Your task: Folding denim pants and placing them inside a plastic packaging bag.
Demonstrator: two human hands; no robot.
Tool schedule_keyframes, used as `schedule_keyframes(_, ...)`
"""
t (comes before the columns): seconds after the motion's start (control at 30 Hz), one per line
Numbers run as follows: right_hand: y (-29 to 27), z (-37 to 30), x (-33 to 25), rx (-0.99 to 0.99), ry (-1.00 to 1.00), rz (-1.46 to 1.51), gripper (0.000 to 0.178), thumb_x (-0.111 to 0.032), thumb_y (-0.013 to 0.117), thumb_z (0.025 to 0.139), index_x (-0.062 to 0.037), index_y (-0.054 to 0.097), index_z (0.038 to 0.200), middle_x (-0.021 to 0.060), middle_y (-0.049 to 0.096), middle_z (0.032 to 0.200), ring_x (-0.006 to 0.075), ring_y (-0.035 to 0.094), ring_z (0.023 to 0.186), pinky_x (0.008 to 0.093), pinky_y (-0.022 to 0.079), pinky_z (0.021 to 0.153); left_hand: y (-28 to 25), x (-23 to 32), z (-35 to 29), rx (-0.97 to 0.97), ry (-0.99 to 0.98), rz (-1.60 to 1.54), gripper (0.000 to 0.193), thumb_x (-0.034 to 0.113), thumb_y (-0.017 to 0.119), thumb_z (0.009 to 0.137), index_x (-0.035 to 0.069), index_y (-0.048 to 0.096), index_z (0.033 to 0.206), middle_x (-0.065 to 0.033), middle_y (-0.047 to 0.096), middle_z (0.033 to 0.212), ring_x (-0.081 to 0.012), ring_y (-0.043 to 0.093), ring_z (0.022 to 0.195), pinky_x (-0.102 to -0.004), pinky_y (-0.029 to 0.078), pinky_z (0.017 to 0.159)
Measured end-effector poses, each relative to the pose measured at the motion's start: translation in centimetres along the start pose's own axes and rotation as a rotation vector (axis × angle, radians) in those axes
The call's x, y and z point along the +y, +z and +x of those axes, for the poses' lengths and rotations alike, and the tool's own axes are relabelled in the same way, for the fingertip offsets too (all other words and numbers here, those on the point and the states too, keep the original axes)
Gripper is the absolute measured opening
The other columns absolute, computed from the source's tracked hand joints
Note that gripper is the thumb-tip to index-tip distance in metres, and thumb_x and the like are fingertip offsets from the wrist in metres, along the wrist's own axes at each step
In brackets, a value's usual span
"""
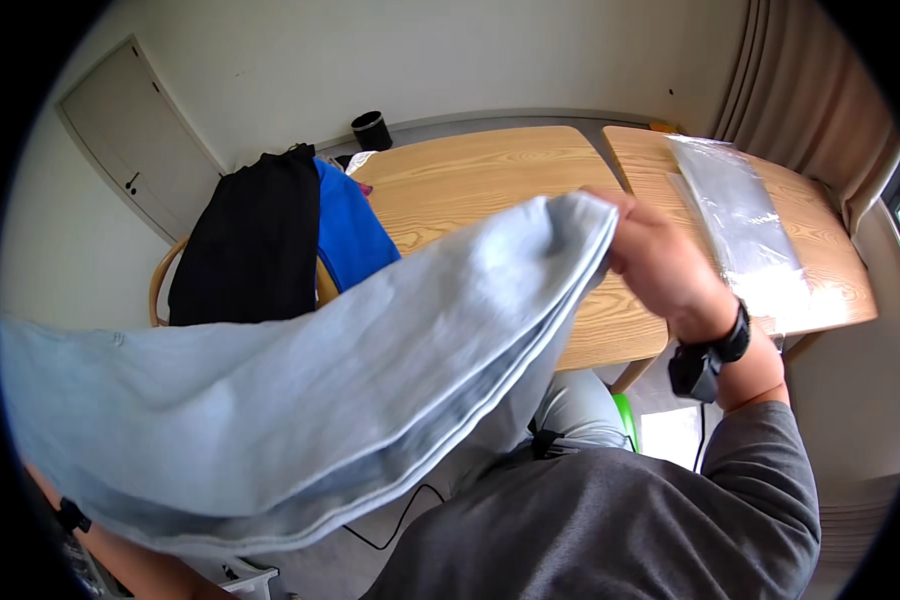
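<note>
A pair of light blue jeans (300, 390) stretches through the air in front of me, from the far left edge up to the right. My right hand (660, 250) is closed on one end of it, above the wooden table, slightly blurred. Along the lower side, the cloth's layered edges part a little and sag in a curve. Toward the other end, at the lower left, my left hand (42, 486) is mostly behind the cloth. Its fingers are hidden, with only the wrist and forearm showing below.
Black trousers (250, 235) and a blue garment (353, 225) hang over a wooden chair (160, 280). Clear plastic bags (745, 220) lie on the right-hand table (840, 275), beside the nearer wooden table (480, 165). A black bin (371, 131) stands by the wall. A cable (402, 520) runs below me.
</note>
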State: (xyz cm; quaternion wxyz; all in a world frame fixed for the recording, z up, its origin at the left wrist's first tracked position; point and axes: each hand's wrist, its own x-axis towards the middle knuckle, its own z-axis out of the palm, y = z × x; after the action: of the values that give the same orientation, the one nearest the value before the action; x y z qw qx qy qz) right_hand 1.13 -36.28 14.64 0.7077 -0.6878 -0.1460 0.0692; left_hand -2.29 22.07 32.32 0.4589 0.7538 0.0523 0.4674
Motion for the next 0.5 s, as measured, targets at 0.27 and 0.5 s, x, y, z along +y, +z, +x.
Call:
schedule_keyframes(0.27,-10.4,2.1,-6.6,0.190,-0.162,-0.818,0.027,-0.026,0.063,0.088,0.0004,0.064,0.093,0.0003,0.063,0.081,0.0063,0.056,0.072,0.0213,0.045,0.068,5.4,-12.7,5.4,-0.180,-0.354,-0.164,0.052,0.030,0.066,0.085,-0.004,0.053,0.122,-0.0130,0.060,0.115,-0.0222,0.060,0.100,-0.0322,0.046,0.087)
schedule_keyframes(0.5,-10.0,11.1,4.5,-0.140,-0.159,-0.981,0.036,-0.038,0.064,0.085,-0.0030,0.064,0.093,0.0108,0.063,0.081,0.0213,0.057,0.077,0.0323,0.046,0.073,3.5,-20.0,7.6,-0.297,-0.299,0.048,0.048,0.021,0.064,0.085,-0.004,0.051,0.124,-0.0121,0.059,0.117,-0.0213,0.057,0.100,-0.0311,0.042,0.090)
